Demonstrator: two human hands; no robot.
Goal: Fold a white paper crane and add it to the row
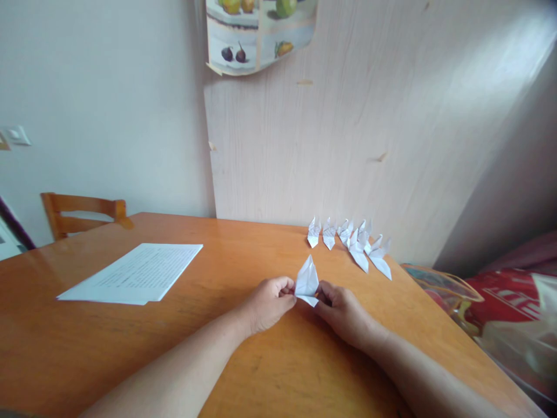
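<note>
Between my two hands is a folded white paper figure, its pointed flap standing up and a smaller flap sticking out toward me. My left hand pinches its left edge between thumb and fingers. On the other side my right hand grips the right edge, fingers curled and partly hidden. Both hands are just above or on the wooden table; the exact gap cannot be made out. Beyond them, several finished-looking folded paper figures with upright points stand grouped near the table's far right edge.
A stack of printed paper sheets lies on the left of the wooden table. Behind the table's far left corner is a wooden chair. Red and clear plastic bags sit beyond the right edge. A wall panel borders the back.
</note>
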